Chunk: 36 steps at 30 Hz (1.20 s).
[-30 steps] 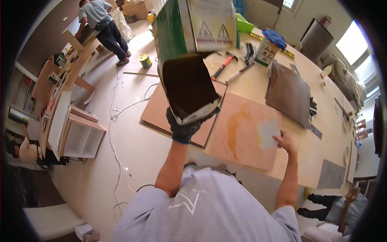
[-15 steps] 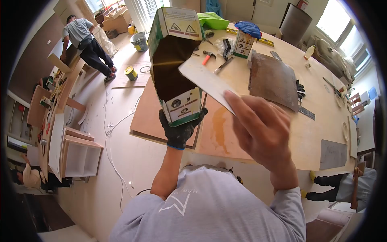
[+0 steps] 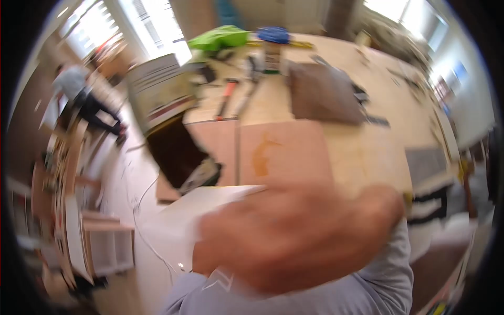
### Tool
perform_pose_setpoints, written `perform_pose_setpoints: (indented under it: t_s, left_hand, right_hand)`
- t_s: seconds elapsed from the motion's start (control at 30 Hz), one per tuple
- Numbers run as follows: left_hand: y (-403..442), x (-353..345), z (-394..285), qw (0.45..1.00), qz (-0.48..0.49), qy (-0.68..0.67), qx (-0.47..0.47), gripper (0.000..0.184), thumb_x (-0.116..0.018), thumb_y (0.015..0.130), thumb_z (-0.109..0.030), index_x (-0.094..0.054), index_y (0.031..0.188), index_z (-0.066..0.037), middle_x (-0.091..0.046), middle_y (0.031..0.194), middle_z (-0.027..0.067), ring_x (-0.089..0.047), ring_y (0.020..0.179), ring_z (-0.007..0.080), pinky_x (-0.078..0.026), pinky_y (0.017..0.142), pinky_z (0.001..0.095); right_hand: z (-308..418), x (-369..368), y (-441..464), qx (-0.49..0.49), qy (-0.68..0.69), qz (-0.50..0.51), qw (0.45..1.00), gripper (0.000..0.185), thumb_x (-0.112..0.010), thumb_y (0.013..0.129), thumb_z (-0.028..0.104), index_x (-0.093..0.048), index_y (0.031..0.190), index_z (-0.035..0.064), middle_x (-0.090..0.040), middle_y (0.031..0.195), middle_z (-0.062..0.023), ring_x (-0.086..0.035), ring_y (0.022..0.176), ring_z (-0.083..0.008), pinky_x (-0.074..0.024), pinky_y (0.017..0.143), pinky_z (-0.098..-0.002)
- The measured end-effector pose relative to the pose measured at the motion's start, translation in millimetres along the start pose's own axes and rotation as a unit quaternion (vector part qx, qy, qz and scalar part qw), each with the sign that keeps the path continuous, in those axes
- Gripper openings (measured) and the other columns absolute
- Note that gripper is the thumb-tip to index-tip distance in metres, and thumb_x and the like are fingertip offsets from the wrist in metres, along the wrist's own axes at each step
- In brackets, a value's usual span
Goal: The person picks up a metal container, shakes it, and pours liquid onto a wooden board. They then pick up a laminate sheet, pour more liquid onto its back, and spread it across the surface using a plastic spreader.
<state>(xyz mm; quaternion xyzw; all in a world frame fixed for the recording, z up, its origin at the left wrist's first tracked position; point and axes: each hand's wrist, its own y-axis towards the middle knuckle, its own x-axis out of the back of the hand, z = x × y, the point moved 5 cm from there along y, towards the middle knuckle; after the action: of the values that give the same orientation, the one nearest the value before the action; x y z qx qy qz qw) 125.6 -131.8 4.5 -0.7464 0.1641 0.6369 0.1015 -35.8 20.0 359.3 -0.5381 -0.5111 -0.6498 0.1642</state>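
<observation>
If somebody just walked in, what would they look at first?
Probably the big, blurry right hand right up front, holding a flat white sheet. Next, maybe the open tin tilted beyond it on the left, then something bright green near the table's far edge.

The pale wooden surface (image 3: 373,157) carries 2 pinkish boards (image 3: 302,152) side by side, the right 1 streaked with orange. Beyond them lie a red-handled hammer (image 3: 227,100) and a brown sheet (image 3: 321,97); a blue-topped can (image 3: 272,59) stands farther back. A gray sheet (image 3: 424,167) lies at the right. A white cable (image 3: 137,205) crosses the floor (image 3: 113,176).
</observation>
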Motion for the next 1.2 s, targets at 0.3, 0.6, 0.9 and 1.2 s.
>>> perform_pose_setpoints:
  t_s: [0.3, 0.6, 0.9, 1.2]
  left_hand:
    - [-18, 26, -26, 0.997, -0.065, 0.031, -0.014, 0.083, -0.050, 0.086, -0.064, -0.030, 0.150, -0.017, -0.037, 0.150, 0.0198, -0.040, 0.132, 0.0493, -0.034, 0.107, 0.0677]
    - [-19, 58, -37, 0.994, -0.095, 0.003, -0.055, 0.079, -0.046, 0.088, -0.064, -0.030, 0.150, -0.017, -0.038, 0.150, 0.0203, -0.040, 0.132, 0.0493, -0.036, 0.105, 0.0692]
    - [-11, 107, -65, 0.826, -0.114, 0.499, -0.236, 0.051, -0.046, 0.094, -0.040, -0.048, 0.141, -0.018, -0.053, 0.137, 0.0151, -0.050, 0.126, 0.0361, -0.043, 0.106, 0.0582]
    - [18, 52, -42, 0.738, -0.105, 0.644, -0.169, 0.042, -0.057, 0.092, -0.022, -0.051, 0.132, -0.009, -0.060, 0.119, 0.0133, -0.057, 0.108, 0.0305, -0.048, 0.102, 0.0507]
  right_hand:
    - [19, -3, 0, 0.109, -0.038, -0.008, 0.993, 0.019, -0.071, 0.076, 0.018, -0.067, 0.090, 0.0067, -0.064, 0.070, -0.0051, -0.059, 0.054, -0.0204, -0.0456, 0.052, -0.0315]
    - [-82, -14, -135, -0.480, 0.185, -0.055, 0.856, 0.020, -0.070, 0.088, 0.015, -0.062, 0.100, 0.0001, -0.066, 0.072, -0.0108, -0.058, 0.050, -0.0223, -0.0463, 0.050, -0.0311]
    - [-63, -213, -326, -0.635, 0.524, -0.292, 0.486, 0.036, -0.055, 0.099, 0.012, -0.042, 0.131, -0.0011, -0.065, 0.103, -0.0139, -0.067, 0.067, -0.0206, -0.0542, 0.053, -0.0280]
    - [-64, -209, -323, -0.610, 0.562, -0.333, 0.448, 0.037, -0.052, 0.101, 0.015, -0.042, 0.134, -0.0004, -0.065, 0.109, -0.0136, -0.070, 0.076, -0.0223, -0.0586, 0.063, -0.0307]
